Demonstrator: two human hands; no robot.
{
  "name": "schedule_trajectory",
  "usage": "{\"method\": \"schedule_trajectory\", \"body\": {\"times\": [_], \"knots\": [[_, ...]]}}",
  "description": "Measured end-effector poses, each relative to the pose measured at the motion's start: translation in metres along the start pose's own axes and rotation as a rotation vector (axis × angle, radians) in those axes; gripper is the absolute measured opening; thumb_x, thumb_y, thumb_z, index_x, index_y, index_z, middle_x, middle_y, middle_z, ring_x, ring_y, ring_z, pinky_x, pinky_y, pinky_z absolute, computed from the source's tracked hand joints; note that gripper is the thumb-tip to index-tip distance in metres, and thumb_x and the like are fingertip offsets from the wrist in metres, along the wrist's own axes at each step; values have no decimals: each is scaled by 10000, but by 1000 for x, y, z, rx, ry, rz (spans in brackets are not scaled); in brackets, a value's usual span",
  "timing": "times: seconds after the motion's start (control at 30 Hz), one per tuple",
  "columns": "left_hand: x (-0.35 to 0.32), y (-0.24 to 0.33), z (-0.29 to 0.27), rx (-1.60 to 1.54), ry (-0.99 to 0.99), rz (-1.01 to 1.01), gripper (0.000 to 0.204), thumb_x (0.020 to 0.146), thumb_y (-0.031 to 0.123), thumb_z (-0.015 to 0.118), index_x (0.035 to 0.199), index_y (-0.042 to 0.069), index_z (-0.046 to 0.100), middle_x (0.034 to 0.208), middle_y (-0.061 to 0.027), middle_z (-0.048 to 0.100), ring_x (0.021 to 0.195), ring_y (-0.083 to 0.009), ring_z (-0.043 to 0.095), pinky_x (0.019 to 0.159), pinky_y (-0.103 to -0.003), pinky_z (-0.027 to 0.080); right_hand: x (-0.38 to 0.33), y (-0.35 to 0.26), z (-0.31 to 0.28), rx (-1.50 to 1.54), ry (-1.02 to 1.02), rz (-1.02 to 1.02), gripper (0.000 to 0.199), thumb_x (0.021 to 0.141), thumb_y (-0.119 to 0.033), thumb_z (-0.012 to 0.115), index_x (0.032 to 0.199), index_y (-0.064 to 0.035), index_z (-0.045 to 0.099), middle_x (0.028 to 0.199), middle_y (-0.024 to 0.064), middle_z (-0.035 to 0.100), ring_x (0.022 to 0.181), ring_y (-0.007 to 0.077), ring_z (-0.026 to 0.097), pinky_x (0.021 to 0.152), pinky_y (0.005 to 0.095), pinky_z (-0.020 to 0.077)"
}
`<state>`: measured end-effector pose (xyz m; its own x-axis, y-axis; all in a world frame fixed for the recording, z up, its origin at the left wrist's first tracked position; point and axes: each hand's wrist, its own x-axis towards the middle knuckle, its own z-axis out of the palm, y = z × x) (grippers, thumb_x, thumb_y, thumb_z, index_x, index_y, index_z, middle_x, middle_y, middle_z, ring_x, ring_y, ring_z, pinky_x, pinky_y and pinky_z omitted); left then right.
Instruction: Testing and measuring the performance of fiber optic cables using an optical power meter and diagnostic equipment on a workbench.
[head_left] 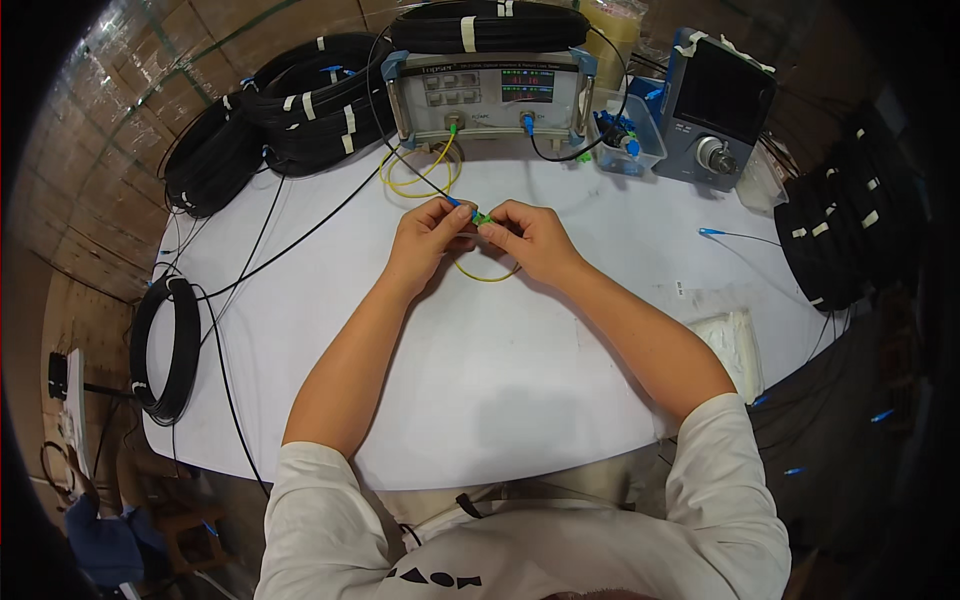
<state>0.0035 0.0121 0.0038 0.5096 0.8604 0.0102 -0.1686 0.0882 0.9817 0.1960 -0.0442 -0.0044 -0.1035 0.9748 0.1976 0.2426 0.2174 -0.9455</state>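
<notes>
white table (480, 400) on brown tiled floor (110, 200), evenly lit.

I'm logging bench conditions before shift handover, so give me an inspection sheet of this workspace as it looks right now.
Surface: white table, mostly bare in front of the person.
Job's things: small green connector and blue connector on a thin yellow fibre cable, pinched between both hands.
Clutter: clear plastic box of connectors; white wipes packet.
Fingers: left hand and right hand meet at the connectors.
Cables: black cable coils at the table's edges; loose blue-tipped lead.
Surroundings: grey test meter, blue-grey screen unit, brick floor.
</notes>
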Motion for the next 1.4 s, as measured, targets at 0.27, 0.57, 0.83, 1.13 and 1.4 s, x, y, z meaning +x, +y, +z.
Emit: {"method": "schedule_trajectory", "body": {"times": [0.27, 0.57, 0.83, 1.13, 1.4], "knots": [[0, 0, -2, 17, -23, -10, 247, 973, 251, 637, 1046, 15, 647, 962, -54, 695, 887, -135, 679, 773, -283, 573, -1, -1, 1, -12, -1, -1, 206, 950, -189, 670, 966, 16, 648, 805, 31, 675, 742, 81, 605, 683, 248, 495], [0, 0, -3, 10, -35, -8, 268, 968, 265, 649, 1048, 10, 657, 957, -47, 695, 865, -128, 672, 797, -271, 554, -1, -4, 2, -126, 60, -111, 266, 922, -267, 687, 907, -2, 666, 682, 46, 646, 595, 107, 541, 561, 277, 434], [-1, 1, 1, 88, -30, 11, 252, 967, 241, 650, 1057, 6, 666, 948, -44, 700, 857, -122, 670, 776, -262, 546, -2, -4, 1, -112, 40, -74, 243, 937, -239, 685, 931, 3, 656, 693, -17, 583, 639, 56, 468, 573, 247, 394], [-8, -7, 8, 271, 96, 245, 198, 961, 178, 656, 1081, 26, 698, 892, 2, 698, 788, -61, 614, 701, -214, 492, -1, -1, 4, -131, 85, -122, 247, 918, -248, 690, 940, -3, 670, 669, 43, 623, 598, 104, 516, 569, 281, 429], [-7, -6, 7, 338, 113, 310, 192, 959, 152, 657, 1075, 6, 704, 877, 1, 687, 769, -65, 592, 716, -214, 493, 1, -1, 5, -103, 80, -100, 260, 916, -260, 693, 949, -3, 674, 669, 45, 624, 597, 108, 522, 566, 284, 429]]}}
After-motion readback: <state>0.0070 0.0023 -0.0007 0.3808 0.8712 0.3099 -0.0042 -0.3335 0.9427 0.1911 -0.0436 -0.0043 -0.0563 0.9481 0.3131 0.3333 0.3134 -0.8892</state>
